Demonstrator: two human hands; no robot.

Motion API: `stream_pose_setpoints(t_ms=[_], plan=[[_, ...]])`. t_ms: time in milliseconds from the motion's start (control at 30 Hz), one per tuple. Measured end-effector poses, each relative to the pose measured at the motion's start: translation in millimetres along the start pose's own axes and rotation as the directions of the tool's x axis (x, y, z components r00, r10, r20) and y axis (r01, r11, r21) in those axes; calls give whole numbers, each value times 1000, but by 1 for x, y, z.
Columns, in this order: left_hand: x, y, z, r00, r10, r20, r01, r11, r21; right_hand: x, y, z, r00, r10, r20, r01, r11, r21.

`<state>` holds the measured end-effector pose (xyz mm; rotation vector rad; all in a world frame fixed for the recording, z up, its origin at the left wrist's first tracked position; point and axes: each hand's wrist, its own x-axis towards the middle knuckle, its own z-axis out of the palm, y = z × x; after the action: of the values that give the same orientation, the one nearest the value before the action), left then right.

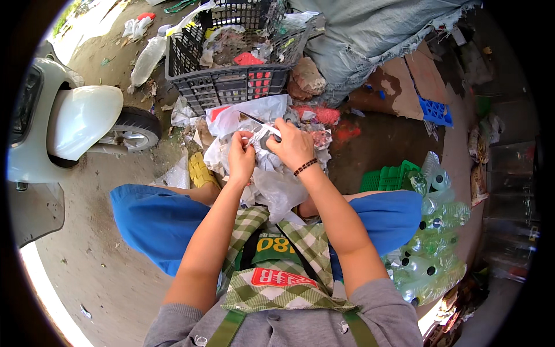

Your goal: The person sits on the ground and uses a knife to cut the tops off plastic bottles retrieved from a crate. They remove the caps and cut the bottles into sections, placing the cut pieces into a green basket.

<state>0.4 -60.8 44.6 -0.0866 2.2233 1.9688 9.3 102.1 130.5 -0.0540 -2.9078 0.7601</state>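
In my right hand, fingers closed, is a knife with a white handle and a narrow dark blade pointing up and to the left. My left hand pinches a crumpled white scrap, just left of the knife; whether it is paper or plastic film I cannot tell. Beneath both hands lies a heap of crumpled white and clear plastic scraps between my legs. A red foam net lies at the heap's far right.
A black plastic crate with scraps stands beyond the heap. A scooter is at left. Grey sacking and cardboard lie far right. Nearer right are a green basket and several clear bottles.
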Motion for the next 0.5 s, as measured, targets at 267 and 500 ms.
stream_pose_setpoints(t_ms=[267,500], plan=[[-9,-120,1,998,13,-66,21,866,500,10,69,-33,973,204,105,-196,977,-80],[-6,-161,-12,992,-96,-81,123,606,786,-12,26,-63,995,100,-20,-99,994,47]])
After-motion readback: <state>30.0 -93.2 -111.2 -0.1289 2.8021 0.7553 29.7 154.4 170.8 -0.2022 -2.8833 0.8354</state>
